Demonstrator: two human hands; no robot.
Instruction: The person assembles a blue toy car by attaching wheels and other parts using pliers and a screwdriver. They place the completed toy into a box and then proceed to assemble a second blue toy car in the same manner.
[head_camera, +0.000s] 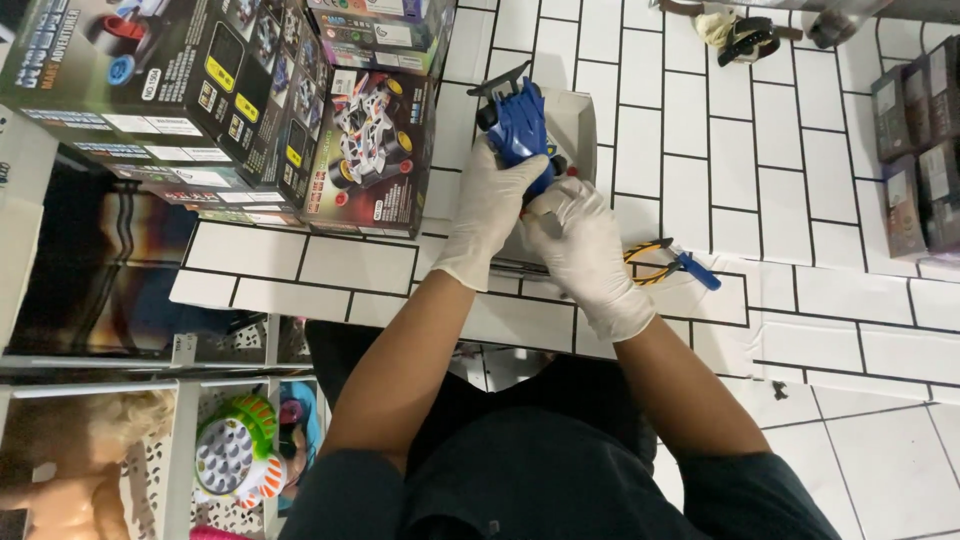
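1. The fingers of the left hand (492, 195), in a white glove, are closed around the lower part of a blue toy car (522, 128) and grip it.
2. The right hand (578, 235), also gloved, is just beside the left one. Its fingers are curled against the bottom of the car; what they pinch there I cannot tell.
3. The car is held upright above a white box (578, 118), which lies on the white-tiled counter (760, 190).
4. Just to the right of the right hand, pliers (668, 262) with yellow and blue handles lie on the counter.
5. To the left stands a pile of toy boxes (230, 100) with printed car pictures.
6. Dark boxes (915, 150) are at the right edge.
7. Under the counter, at the lower left, a doll (75, 450) and a toy phone (235, 460) lie on shelves.
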